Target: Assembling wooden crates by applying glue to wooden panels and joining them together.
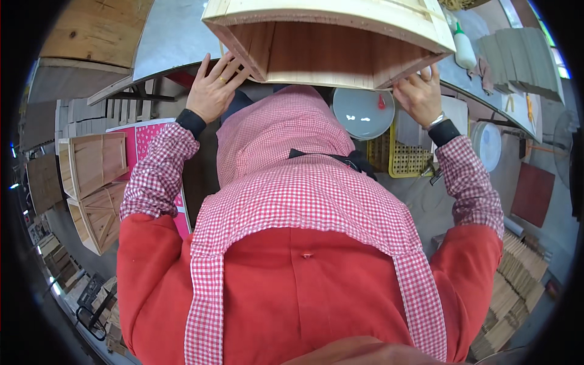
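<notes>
The wooden box [340, 13], inner boards [322, 55] exposed, was touched by the spread left hand [213, 91] and curled right hand [421, 96]; grip closure could not be determined.

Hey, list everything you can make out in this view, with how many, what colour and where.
Open wooden box: one, pale, top centre
Table: at least one, grey-white top, beneath the box
Bottle: one, white with green cap, right of the box
Stacked panels: several, greyish, upper right
Round containers: two, whitish, below the table, right of centre
Crate: one, yellow, beside them
Wooden cases: two, light brown, left
Sheet: one, dark red, far right
Wood pieces: many, tan, lower right
Background clutter: too small to count
Apron: one, pink-white check, centre
Left hand: one, bare, at box's left corner
Right hand: one, bare, at box's right corner
</notes>
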Demonstrator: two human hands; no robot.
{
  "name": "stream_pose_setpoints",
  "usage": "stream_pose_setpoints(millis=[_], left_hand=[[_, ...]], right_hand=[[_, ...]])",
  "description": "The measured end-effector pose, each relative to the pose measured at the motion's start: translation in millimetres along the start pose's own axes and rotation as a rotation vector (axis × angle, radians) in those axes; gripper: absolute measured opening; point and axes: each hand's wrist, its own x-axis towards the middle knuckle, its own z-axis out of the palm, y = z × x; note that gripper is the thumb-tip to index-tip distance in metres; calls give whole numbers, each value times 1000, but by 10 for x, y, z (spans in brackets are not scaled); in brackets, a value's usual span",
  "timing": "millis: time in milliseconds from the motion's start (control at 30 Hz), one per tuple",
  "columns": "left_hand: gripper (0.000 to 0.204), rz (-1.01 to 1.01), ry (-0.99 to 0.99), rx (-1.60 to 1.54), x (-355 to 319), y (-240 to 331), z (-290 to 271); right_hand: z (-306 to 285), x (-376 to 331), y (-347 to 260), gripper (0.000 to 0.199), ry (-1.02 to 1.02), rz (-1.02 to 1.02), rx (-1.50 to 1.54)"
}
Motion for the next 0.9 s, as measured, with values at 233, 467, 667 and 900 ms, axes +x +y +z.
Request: stream_pose_setpoints(millis=[233, 467, 667, 900], left_hand=[[62, -39, -65, 79, -63, 75, 120], [40, 5, 72, -30, 231, -10, -7], [26, 92, 400, -239, 316, 247, -672], [42, 383, 457, -204, 1716, 872, -1901]], right_hand=[[136, -106, 126, 9, 11, 68, -203], [163, 353, 389, 14, 232, -39, 86], [-113, 655, 197, 29, 578, 181, 280], [-294, 739, 118, 24, 476, 257, 597]])
